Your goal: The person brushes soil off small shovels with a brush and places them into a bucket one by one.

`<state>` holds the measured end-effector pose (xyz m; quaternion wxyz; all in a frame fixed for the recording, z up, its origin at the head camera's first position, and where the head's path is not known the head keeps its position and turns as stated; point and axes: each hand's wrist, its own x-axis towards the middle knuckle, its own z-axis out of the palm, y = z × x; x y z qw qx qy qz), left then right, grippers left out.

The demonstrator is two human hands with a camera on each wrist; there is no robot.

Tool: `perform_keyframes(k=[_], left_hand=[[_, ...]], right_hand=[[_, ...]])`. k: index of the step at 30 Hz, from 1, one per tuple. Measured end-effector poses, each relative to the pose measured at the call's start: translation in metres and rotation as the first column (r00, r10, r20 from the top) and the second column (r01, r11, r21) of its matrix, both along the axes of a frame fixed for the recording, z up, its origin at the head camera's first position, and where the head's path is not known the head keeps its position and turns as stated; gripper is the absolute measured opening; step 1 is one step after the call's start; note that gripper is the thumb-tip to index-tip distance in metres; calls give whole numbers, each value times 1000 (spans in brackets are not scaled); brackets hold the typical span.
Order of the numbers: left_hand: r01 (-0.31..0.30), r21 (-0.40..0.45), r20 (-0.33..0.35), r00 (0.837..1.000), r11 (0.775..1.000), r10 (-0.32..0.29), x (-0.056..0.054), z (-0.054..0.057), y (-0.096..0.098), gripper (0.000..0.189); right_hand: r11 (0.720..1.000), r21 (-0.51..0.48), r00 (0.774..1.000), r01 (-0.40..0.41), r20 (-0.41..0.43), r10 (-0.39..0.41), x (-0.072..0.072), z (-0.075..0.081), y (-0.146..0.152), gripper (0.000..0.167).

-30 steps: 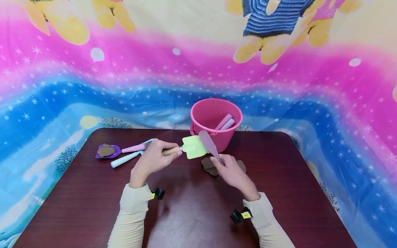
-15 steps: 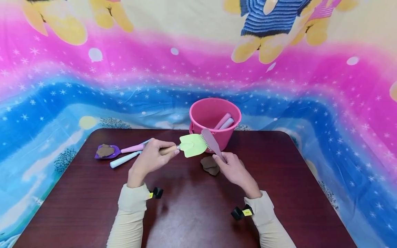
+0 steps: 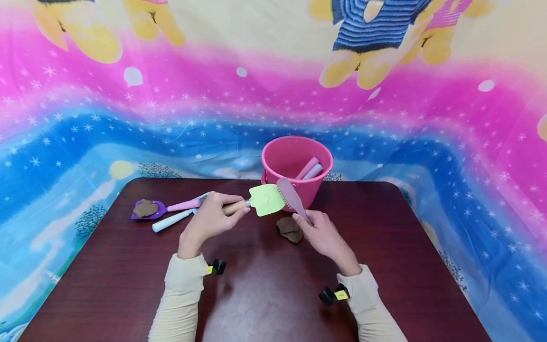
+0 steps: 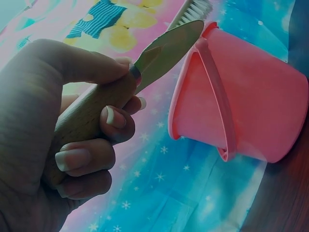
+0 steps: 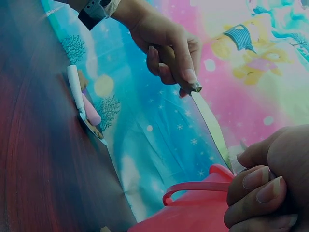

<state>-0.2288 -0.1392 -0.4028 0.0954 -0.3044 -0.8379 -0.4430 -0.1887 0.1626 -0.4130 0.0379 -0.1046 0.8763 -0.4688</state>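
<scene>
My left hand grips the wooden handle of a small shovel with a light green blade. The blade points right, held above the table. In my right hand is a mauve brush; its bristles touch the blade's right edge in the head view. Behind both tools stands a pink bucket with two tool handles leaning inside it. Below the brush, a brown clay-like lump lies on the table, close to my right hand.
On the table's left lies a purple shovel with a pink handle, bearing a brown lump. Beside it rests a tool with a white handle, its far end partly behind my left hand. A printed cloth hangs behind the dark table.
The brush and my right hand have shifted slightly, with the bristles staying at the green blade's right edge. The left hand has moved only a little, still holding the shovel.
</scene>
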Motion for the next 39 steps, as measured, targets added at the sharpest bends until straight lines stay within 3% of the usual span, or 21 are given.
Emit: perform_keyframes(k=[6, 13, 24, 39], left_hand=[[25, -31, -40, 999, 999, -27, -3, -3, 5, 11], [71, -47, -4, 997, 996, -71, -3, -3, 11, 35], [79, -78, 21, 997, 994, -78, -6, -7, 18, 30], [84, -102, -9, 996, 991, -86, -8, -8, 21, 48]], right_hand=[[997, 76, 1000, 20, -20, -19, 3, 0, -4, 41], [998, 3, 997, -61, -37, 61, 5, 1, -12, 35], [990, -27, 989, -140, -61, 138, 7, -6, -23, 26], [988, 6, 985, -156, -69, 156, 8, -9, -29, 22]])
